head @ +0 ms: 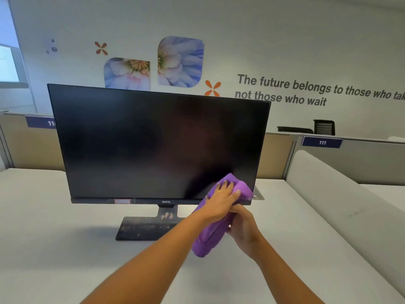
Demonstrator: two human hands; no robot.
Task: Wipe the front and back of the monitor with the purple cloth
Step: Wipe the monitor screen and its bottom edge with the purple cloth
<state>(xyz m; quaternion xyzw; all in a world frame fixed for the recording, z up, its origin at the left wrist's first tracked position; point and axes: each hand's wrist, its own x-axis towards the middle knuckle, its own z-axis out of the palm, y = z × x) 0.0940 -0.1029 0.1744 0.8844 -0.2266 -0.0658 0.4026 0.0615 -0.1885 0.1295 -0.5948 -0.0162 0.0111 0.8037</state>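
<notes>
Monitor (153,141) stood on white bench (54,249), screen dark. Left hand (221,197) pressed purple cloth (210,238) against screen's lower right corner, fingers (230,186) straight. Right hand (243,224) gripped cloth's hanging part just below, fingers curled.

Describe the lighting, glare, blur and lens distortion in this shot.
Head view: soft, even room light; the monitor is dark with no hard glare; its stand throws a soft shadow on the desk; the wide lens tilts and bows the wall text; the purple cloth looks slightly blurred.
</notes>
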